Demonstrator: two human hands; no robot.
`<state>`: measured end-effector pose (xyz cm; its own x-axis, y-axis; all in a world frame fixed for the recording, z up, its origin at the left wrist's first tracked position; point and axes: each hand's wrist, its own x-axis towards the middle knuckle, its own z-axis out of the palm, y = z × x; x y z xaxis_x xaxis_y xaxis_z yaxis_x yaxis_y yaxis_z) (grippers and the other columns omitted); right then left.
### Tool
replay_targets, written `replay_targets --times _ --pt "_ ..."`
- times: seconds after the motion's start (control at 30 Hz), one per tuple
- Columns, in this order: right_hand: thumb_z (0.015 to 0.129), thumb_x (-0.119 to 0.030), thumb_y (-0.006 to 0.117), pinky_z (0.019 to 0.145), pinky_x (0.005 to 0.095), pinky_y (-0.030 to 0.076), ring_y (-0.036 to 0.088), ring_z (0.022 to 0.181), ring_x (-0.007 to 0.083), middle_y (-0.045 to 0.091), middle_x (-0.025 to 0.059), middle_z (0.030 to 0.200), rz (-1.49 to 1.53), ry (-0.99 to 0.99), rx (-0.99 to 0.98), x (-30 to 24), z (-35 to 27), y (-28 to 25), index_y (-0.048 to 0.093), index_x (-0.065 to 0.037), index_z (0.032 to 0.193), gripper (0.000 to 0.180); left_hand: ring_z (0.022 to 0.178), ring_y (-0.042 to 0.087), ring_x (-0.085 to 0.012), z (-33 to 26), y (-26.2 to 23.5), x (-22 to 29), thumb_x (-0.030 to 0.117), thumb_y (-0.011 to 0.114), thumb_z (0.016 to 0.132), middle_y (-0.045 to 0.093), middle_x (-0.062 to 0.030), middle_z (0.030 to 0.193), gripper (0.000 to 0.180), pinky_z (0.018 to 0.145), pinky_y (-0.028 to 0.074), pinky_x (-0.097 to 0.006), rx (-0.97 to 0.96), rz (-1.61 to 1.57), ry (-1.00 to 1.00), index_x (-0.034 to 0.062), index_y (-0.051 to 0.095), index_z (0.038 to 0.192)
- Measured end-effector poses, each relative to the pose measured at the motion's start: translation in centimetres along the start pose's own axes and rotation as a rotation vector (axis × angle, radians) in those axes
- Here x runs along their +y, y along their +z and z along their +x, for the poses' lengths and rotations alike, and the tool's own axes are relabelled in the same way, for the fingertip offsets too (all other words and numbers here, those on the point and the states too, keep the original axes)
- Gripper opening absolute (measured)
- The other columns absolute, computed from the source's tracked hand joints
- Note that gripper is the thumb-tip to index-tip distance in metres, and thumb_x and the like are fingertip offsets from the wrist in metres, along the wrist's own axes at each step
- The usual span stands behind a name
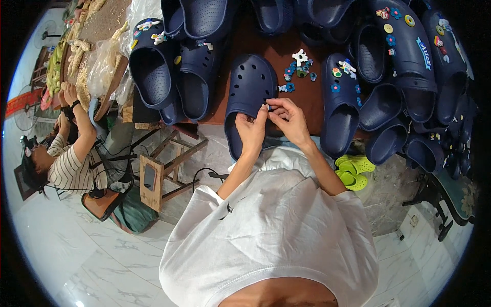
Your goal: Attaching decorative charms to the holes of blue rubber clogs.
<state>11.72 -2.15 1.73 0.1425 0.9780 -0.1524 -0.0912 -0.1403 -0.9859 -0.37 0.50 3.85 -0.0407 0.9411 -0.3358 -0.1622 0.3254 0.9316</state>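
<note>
A plain navy clog (250, 82) with round holes in its upper lies on the brown tabletop in front of me. Over its opening, my left hand (249, 132) and my right hand (290, 121) meet fingertip to fingertip. Both pinch one small shoe charm (268, 107), mostly hidden by the fingers. Just beyond my right hand lies a loose pile of colourful charms (300, 70), with blue flowers and a white figure among them. To the right stands another navy clog (340, 107) with several charms fixed in its upper.
More navy clogs crowd the left (153, 71), the far edge and the right (419, 56). Lime-green clogs (354, 171) are below the table. At the left, a wooden stool (152, 184) holds a phone, and a co-worker in a striped shirt (76, 169) sits at another table.
</note>
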Motion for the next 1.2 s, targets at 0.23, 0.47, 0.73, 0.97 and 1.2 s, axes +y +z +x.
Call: replay_targets --times 0.23,0.47,0.73,0.97,1.2 --pt "0.088 -0.002 0.067 0.072 0.0243 0.053 0.063 0.081 0.0095 0.066 0.0064 0.096 -0.006 0.083 0.049 0.1 -0.1 0.3 0.065 -0.001 0.106 0.018 0.082 0.061 -0.011 -0.1 0.3 -0.1 0.015 0.07 0.088 0.068 -0.0076 0.094 0.023 0.073 0.048 -0.024 0.027 0.049 0.016 -0.0047 0.064 0.099" --pt "0.09 -0.009 0.068 0.07 0.0261 0.053 0.062 0.079 0.0095 0.066 0.0063 0.094 -0.064 0.04 0.096 0.9 -0.4 -0.1 0.061 0.0 0.109 0.022 0.08 0.057 -0.0081 -0.3 -0.4 0.3 0.018 0.066 0.091 0.066 -0.0049 0.095 0.025 0.072 0.043 -0.022 -0.031 -0.088 -0.103 -0.003 0.061 0.105" --pt "0.09 -0.004 0.058 0.075 0.0363 0.052 0.065 0.085 0.0256 0.06 0.0143 0.105 -0.458 -0.082 0.328 1.3 0.8 -3.2 0.059 -0.002 0.115 0.025 0.072 0.049 -0.0028 -0.4 -0.7 -0.6 0.012 0.063 0.089 0.063 0.0009 0.095 0.027 0.062 0.035 -0.02 -0.058 -0.157 -0.065 -0.0013 0.059 0.112" --pt "0.091 -0.009 0.061 0.072 0.0461 0.05 0.062 0.085 0.036 0.055 0.0154 0.101 -0.757 -0.125 0.313 0.8 2.2 -3.3 0.057 -0.007 0.116 0.026 0.061 0.041 -0.0007 -0.4 -0.9 0.5 0.014 0.064 0.09 0.049 0.0092 0.074 0.009 0.057 0.031 -0.018 -0.054 -0.193 -0.181 0.0085 0.057 0.093" --pt "0.089 -0.006 0.06 0.071 0.0455 0.05 0.062 0.085 0.0358 0.055 0.0148 0.098 -0.738 -0.148 0.345 1.8 2.4 -4.0 0.057 -0.008 0.113 0.024 0.063 0.05 -0.0024 -0.2 -0.3 2.5 0.019 0.063 0.091 0.056 0.0076 0.077 0.012 0.06 0.04 -0.019 -0.082 -0.291 -0.267 0.0088 0.06 0.085"
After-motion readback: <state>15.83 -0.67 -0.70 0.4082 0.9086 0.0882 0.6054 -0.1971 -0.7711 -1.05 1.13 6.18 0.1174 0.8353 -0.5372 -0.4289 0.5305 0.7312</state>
